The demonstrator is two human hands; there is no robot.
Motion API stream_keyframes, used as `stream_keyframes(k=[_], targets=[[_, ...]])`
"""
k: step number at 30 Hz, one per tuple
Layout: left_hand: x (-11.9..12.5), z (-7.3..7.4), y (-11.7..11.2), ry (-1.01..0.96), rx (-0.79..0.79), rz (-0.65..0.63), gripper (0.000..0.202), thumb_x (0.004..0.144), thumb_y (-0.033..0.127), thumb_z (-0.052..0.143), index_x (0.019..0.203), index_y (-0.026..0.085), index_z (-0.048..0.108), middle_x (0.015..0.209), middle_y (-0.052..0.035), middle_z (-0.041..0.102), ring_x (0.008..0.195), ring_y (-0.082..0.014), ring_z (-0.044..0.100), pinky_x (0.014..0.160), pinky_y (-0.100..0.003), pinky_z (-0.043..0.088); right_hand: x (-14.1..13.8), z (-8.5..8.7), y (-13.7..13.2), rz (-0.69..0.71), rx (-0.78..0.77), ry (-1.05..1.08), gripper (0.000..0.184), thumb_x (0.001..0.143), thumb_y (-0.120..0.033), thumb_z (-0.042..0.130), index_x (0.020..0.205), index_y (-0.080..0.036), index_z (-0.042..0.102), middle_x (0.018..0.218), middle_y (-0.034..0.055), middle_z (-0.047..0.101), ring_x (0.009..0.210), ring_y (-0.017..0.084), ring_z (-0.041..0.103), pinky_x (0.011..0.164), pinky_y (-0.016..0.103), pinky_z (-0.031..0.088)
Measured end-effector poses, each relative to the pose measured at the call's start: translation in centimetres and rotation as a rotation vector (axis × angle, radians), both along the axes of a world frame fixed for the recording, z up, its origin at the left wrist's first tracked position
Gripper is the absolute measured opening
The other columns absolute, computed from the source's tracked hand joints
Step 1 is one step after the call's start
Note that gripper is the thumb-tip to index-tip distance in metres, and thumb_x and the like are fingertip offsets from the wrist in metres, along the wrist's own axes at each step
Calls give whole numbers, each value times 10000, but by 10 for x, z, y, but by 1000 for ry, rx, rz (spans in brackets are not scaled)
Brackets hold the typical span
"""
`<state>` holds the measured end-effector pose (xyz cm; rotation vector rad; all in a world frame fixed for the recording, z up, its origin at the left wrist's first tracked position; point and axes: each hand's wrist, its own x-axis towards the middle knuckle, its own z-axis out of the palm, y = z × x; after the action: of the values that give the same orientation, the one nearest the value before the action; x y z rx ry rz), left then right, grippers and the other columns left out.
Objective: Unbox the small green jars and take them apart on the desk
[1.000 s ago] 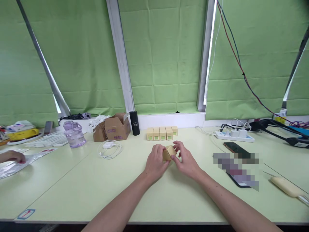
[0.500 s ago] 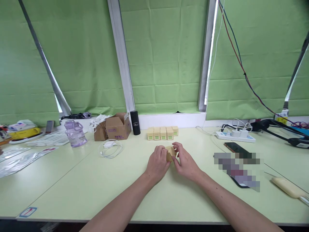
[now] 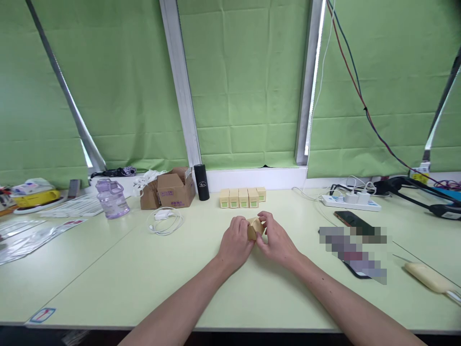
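Note:
A small tan cardboard box (image 3: 254,228) is held between my two hands over the middle of the table. My left hand (image 3: 235,242) is closed round its left side. The fingers and thumb of my right hand (image 3: 275,239) pinch its right side near the top, where a flap appears to be. The box's contents cannot be made out. Just beyond my hands stand several matching small boxes (image 3: 239,198) in a row, each with a green label on its front, and one sits slightly behind at the right end.
Behind on the left are an open brown carton (image 3: 176,190), a black cylinder (image 3: 202,182), a purple water jug (image 3: 112,199) and a coiled white cable (image 3: 165,222). To the right lie a power strip (image 3: 351,203), a dark phone (image 3: 355,222), a blurred-out device and a cream power bank (image 3: 427,277).
My right hand has shifted very slightly onto the box, its fingers a little closer to the top. Otherwise hands and box stay in the same place.

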<state>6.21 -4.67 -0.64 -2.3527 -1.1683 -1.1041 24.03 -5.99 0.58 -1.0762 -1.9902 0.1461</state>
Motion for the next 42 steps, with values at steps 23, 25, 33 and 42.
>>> stream_keyframes(k=[23,25,33,42], targets=[[0,3,-1,-132,-254,-53,186,910,297,568,1010,202,443,1050,-58,536,966,-230,531,739,-365,508,1,-2,5,-22,-71,-3,436,906,-234,499,1312,-199,346,1103,117,644,930,241,670,795,398,555],[0,3,-1,-132,-267,-58,183,903,287,570,1003,200,444,1046,-55,535,962,-228,529,745,-367,507,1,-2,5,-18,-67,-9,430,906,-225,495,1308,-198,346,1098,116,645,926,241,670,799,401,552],[-2,3,1,-155,-302,-74,230,854,253,630,991,209,450,1044,-57,538,943,-224,532,738,-364,497,3,-2,7,-17,-51,14,383,906,-180,419,1283,-204,355,907,42,637,738,206,629,658,320,490],[-10,2,6,-258,-378,-128,376,822,254,742,1095,230,485,1138,-67,562,1013,-233,583,822,-398,537,11,0,17,-18,-169,303,280,1020,-323,317,1286,-237,328,886,29,654,641,199,627,609,324,490]])
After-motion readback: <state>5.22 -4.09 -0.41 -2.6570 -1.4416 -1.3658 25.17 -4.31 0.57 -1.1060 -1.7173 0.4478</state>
